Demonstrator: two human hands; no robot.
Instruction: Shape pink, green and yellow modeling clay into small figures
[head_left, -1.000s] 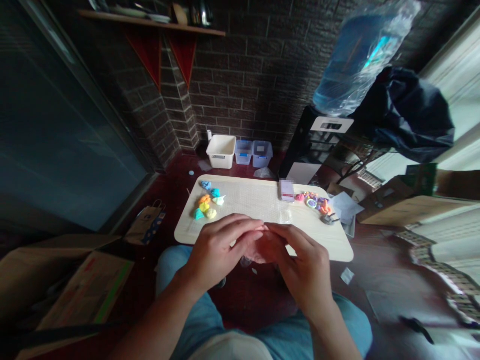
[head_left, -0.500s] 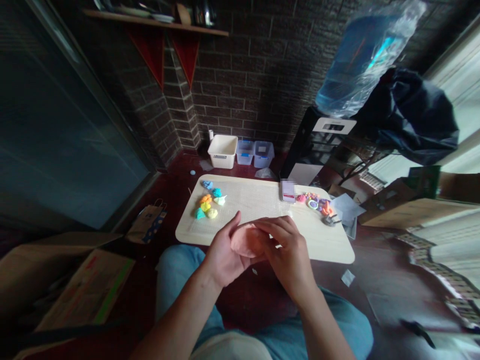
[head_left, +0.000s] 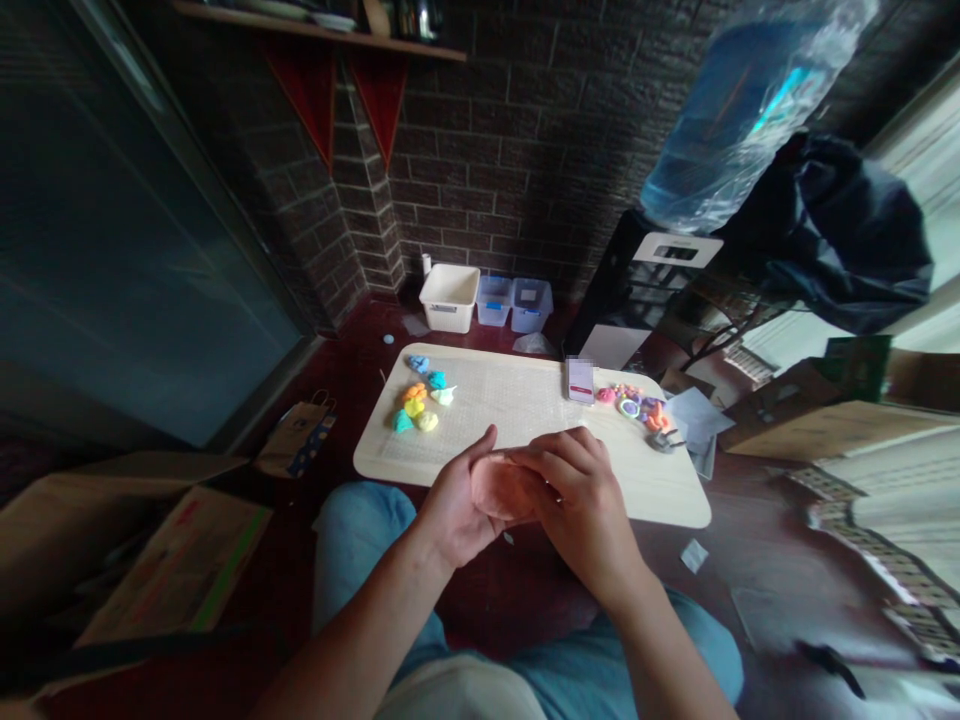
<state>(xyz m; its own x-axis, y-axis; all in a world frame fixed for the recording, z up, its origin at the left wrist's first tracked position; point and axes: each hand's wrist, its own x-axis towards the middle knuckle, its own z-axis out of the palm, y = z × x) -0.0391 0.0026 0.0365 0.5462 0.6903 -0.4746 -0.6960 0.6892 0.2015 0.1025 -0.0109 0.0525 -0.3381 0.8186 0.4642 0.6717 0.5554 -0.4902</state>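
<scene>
A flattened, rounded piece of peach-coloured modelling clay [head_left: 501, 487] rests in my left hand [head_left: 459, 510], whose palm faces up with the thumb along the clay's edge. My right hand [head_left: 581, 495] pinches the clay's right side between thumb and fingers, which cover that part. Both hands are above the near edge of a low cream table [head_left: 472, 455]. On the table's left lie several lumps of coloured clay [head_left: 415, 406]. Small coloured clay pieces [head_left: 630, 407] sit in a cluster at the right, near a phone [head_left: 580, 381].
A white bin [head_left: 450, 300] and two clear bluish tubs [head_left: 531, 305] stand against the brick wall. Behind the table's right side is a water dispenser [head_left: 637, 280]. Cardboard boxes [head_left: 180, 560] lie at the left, and a paper bag [head_left: 296, 438] stands on the floor.
Both hands, still holding the clay, have shifted slightly to the right in view. The right fingers have moved a little along the clay's edge. The camera view has shifted slightly.
</scene>
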